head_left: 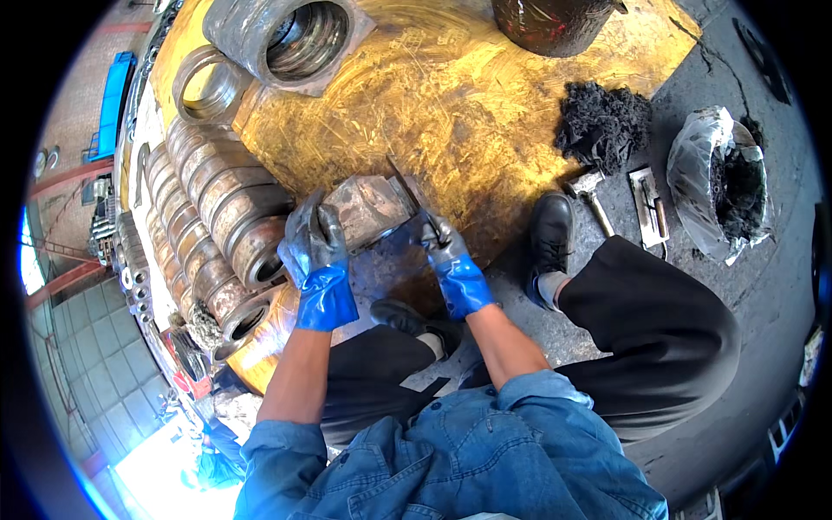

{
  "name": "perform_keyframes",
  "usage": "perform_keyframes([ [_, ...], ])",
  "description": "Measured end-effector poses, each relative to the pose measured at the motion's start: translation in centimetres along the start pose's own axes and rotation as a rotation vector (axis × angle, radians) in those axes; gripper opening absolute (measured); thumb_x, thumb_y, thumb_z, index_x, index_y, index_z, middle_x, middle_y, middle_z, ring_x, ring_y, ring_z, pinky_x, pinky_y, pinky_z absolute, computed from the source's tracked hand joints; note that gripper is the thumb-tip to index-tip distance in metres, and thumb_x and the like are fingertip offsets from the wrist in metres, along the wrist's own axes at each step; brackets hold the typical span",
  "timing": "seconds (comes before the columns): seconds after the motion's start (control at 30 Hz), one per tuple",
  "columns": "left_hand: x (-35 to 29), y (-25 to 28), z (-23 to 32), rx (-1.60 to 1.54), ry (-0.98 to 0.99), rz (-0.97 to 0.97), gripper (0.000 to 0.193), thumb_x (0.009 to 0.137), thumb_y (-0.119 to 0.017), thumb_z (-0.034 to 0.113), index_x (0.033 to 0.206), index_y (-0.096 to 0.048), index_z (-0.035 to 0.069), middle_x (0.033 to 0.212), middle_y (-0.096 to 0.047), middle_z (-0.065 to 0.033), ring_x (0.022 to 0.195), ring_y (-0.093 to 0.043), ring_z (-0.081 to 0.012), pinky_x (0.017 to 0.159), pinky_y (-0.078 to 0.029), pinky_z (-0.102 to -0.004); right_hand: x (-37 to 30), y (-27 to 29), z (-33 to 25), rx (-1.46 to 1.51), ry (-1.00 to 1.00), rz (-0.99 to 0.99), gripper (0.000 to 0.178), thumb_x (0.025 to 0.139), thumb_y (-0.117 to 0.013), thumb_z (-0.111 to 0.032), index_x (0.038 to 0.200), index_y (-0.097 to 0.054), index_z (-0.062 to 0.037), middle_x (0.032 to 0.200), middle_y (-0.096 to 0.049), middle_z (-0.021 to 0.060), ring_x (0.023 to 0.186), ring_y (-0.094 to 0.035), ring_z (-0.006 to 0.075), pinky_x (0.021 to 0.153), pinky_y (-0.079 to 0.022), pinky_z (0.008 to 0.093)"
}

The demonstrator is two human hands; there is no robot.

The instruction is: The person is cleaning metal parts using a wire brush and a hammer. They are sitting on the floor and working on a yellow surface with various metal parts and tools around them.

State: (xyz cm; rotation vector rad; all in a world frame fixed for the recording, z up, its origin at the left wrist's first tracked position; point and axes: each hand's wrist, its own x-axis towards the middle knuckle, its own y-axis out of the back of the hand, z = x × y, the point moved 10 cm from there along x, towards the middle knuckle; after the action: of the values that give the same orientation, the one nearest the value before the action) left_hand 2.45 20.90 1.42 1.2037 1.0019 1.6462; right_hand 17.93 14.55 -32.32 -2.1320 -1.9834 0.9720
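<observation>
A squarish metal block [368,208], worn and brownish grey, lies on the yellow table near its front edge. My left hand [316,238], in a blue glove with a blackened grey front, is at the block's left end with its fingers curled together; anything inside them is hidden. My right hand [445,251], gloved alike, closes round the lower end of a thin dark metal rod [401,179]. The rod slants up and left across the block's right end. Its exact kind is hard to make out.
Rows of ribbed metal cylinders [227,195] lie left of the block. Behind them are a metal ring [208,87] and a large threaded housing [260,35]. A dark bucket [555,26], black fibres [604,126], a hammer [594,195], a trowel [646,204] and a plastic bag [693,173] are around the right side.
</observation>
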Motion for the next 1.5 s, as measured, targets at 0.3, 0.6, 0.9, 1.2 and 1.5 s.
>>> perform_keyframes([
  [0.3,-0.8,0.1,-0.8,-0.033,-0.108,0.091,0.024,0.095,-0.064,0.016,0.114,-0.074,0.003,0.107,-0.074,-0.0209,0.096,-0.072,-0.037,0.089,-0.058,-0.045,-3.5,-0.5,-0.4,0.022,-0.178,-0.093,0.018,0.1,-0.054,0.0,0.086,-0.06,-0.0117,0.073,-0.042,-0.0057,0.061,-0.04,0.0087,0.055,-0.04,0.031],
  [0.6,-0.5,0.9,0.3,0.067,-0.045,0.008,0.026,0.099,-0.061,0.017,0.117,-0.073,0.003,0.11,-0.074,-0.0191,0.102,-0.071,-0.0333,0.094,-0.055,-0.0417,-2.2,2.3,2.6,-0.053,-0.362,-0.096,0.013,0.094,-0.053,-0.004,0.096,-0.059,-0.0155,0.072,-0.054,0.0025,0.061,-0.053,0.0209,0.057,-0.046,0.0396],
  [0.9,-0.8,1.5,0.3,0.161,0.032,-0.08,0.037,0.103,-0.053,0.032,0.126,-0.07,0.008,0.121,-0.071,-0.0194,0.114,-0.067,-0.0356,0.101,-0.052,-0.0454,-7.7,-0.7,-17.2,-1.522,0.082,-0.26,0.055,0.088,-0.059,-0.011,0.143,-0.057,-0.0203,0.111,-0.072,0.0196,0.099,-0.071,0.0405,0.084,-0.056,0.0501],
  [1.2,-1.0,2.0,0.9,0.043,-0.036,0.016,0.034,0.099,-0.057,0.03,0.121,-0.071,0.01,0.113,-0.072,-0.0216,0.107,-0.068,-0.0387,0.096,-0.053,-0.0492,-13.4,-3.5,-16.8,-1.984,0.286,-0.577,0.049,0.101,-0.044,-0.021,0.15,-0.045,-0.0222,0.114,-0.072,0.0105,0.092,-0.073,0.0295,0.067,-0.055,0.0469],
  [1.5,-1.2,1.8,0.6,0.119,-0.002,-0.066,0.042,0.104,-0.052,0.037,0.131,-0.067,0.01,0.129,-0.069,-0.0179,0.12,-0.065,-0.0339,0.103,-0.051,-0.0449,-12.9,-4.1,-15.5,-1.873,0.581,-0.483,0.042,0.095,-0.056,-0.019,0.136,-0.059,-0.0126,0.081,-0.072,0.0088,0.07,-0.071,0.0263,0.052,-0.048,0.0483],
])
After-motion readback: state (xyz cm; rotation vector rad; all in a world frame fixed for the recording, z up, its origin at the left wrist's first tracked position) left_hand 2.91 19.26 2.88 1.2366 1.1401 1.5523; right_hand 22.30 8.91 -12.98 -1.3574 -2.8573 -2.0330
